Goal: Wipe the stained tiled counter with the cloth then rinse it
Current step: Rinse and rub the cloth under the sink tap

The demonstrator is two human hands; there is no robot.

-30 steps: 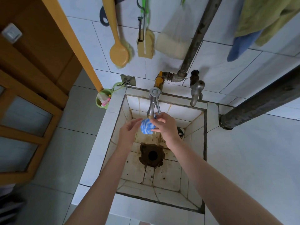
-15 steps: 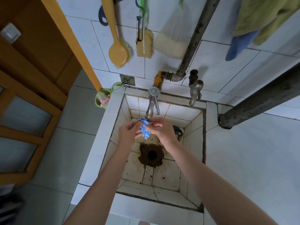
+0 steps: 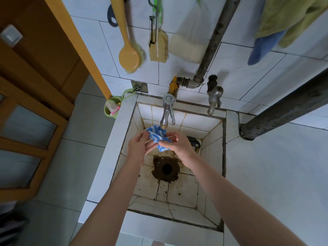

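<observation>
A: What could go wrong here?

B: The blue-and-white patterned cloth is held just under the spout of the silver metal tap, over the stained tiled sink. If either pinch loosens, it could drop toward the dark round drain hole.

A: And the hands?

B: Both reach forward over the basin. The left hand pinches 1 corner between thumb and fingers. The right hand pinches the opposite edge, its other fingers curled.
</observation>
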